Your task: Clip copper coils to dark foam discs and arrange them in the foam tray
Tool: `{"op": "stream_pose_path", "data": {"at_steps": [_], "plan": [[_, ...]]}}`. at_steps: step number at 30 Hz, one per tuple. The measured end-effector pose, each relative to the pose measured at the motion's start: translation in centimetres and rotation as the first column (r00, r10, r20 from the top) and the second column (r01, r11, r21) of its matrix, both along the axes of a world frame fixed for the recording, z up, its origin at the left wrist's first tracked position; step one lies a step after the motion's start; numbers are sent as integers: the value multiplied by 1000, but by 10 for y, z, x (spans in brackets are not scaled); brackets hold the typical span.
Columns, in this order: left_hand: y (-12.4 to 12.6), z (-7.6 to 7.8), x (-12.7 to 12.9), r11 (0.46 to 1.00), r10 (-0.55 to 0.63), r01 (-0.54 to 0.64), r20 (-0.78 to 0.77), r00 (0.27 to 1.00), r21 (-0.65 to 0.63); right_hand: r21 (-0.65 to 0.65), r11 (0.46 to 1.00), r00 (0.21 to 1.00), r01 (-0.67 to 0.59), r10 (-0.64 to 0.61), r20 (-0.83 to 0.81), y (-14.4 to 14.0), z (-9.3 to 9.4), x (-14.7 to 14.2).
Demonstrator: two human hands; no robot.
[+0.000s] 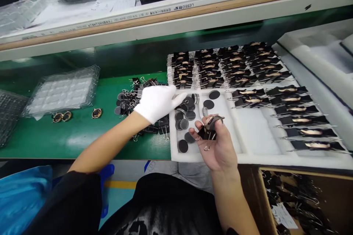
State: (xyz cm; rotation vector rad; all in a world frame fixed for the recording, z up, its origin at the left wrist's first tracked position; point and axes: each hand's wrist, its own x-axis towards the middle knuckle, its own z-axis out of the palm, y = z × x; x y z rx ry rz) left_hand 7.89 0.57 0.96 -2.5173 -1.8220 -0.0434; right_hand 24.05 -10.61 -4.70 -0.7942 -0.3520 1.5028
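My left hand, in a white glove, is over the left end of the white foam tray, beside loose dark round discs. Its thumb and fingers look apart, and I see nothing between them. My bare right hand holds a black binder clip in its fingers above the tray. A dark round piece sits at the clip's top under my thumb. Under and behind my left wrist lies a heap of black binder clips, partly covered.
Rows of clips gripping gold-edged pieces fill the tray's back and right. Gold-rimmed round cases and clear plastic trays lie on the green table at left. A shelf edge runs above. A box of clips stands lower right.
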Motion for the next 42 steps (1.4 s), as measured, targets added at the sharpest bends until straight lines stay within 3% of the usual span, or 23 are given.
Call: {"op": "stream_pose_path", "data": {"at_steps": [3, 6, 8, 10, 12, 16, 21, 25, 28, 34, 37, 42], "plan": [[14, 1, 17, 996, -34, 28, -71, 997, -84, -22, 997, 996, -71, 72, 44, -4, -1, 0], [10, 7, 16, 996, -83, 84, 113, 990, -4, -26, 991, 985, -130, 132, 109, -8, -3, 3], [-2, 10, 10, 988, -157, 150, 358, 921, 48, -16, 989, 977, -145, 146, 154, -8, -4, 4], [-18, 11, 4, 972, -214, 230, 561, 800, 42, 35, 989, 977, -142, 135, 162, -8, -4, 3], [-33, 10, -3, 955, -241, 296, 639, 730, 23, 105, 981, 977, -161, 143, 155, -6, -3, 4], [-49, 10, -15, 924, -278, 376, 555, 784, -69, 160, 940, 929, -300, 251, 272, -4, 0, 16], [-53, 7, -18, 921, -226, 346, 474, 851, -181, 187, 889, 854, -419, 315, 415, -5, -6, 28], [-55, -4, -19, 932, -280, 355, 484, 829, -69, 178, 878, 829, -444, 327, 454, -4, -8, 27], [-53, -7, -26, 928, -309, 371, 481, 820, -37, 172, 875, 770, -452, 285, 572, -3, -3, 31], [-53, 12, -42, 896, -325, 431, 501, 802, -109, 64, 900, 603, -431, 234, 762, 1, 13, 41], [-57, 19, -44, 849, -386, 512, 508, 770, -130, 29, 851, 520, -525, 293, 802, 4, 16, 39], [-62, 23, -41, 779, -417, 592, 533, 736, -207, 34, 754, 454, -656, 359, 815, 6, 14, 37]]}}
